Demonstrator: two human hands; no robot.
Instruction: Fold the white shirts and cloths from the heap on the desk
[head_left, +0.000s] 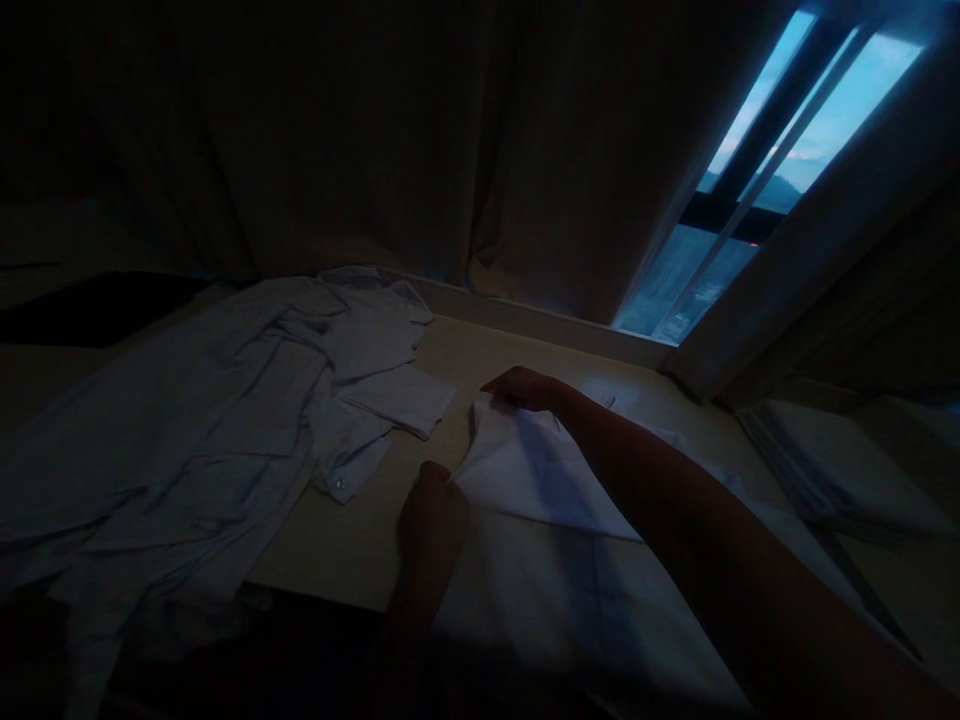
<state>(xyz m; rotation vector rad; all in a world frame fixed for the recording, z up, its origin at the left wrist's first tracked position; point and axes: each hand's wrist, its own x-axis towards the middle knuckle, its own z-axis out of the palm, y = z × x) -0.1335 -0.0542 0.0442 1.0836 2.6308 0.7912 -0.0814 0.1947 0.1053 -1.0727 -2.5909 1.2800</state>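
A white garment (pixel 540 460) lies spread on the pale table (pixel 345 540) in front of me, its near part reaching the table's front edge. My left hand (pixel 435 510) is closed on its left edge, pulling a small corner taut. Farther back, my right hand (pixel 521 388) pinches the upper left corner of the same cloth. The right forearm crosses over the garment and hides part of it. A heap of white garments (pixel 225 400), loosely laid with sleeves and cuffs showing, is to the left of my hands.
On the right, a stack of folded white cloth (pixel 847 465) sits near the table's edge. Dark curtains (pixel 337 140) hang behind the table, and a window (pixel 772 170) shows through a gap at the upper right. The room is dim.
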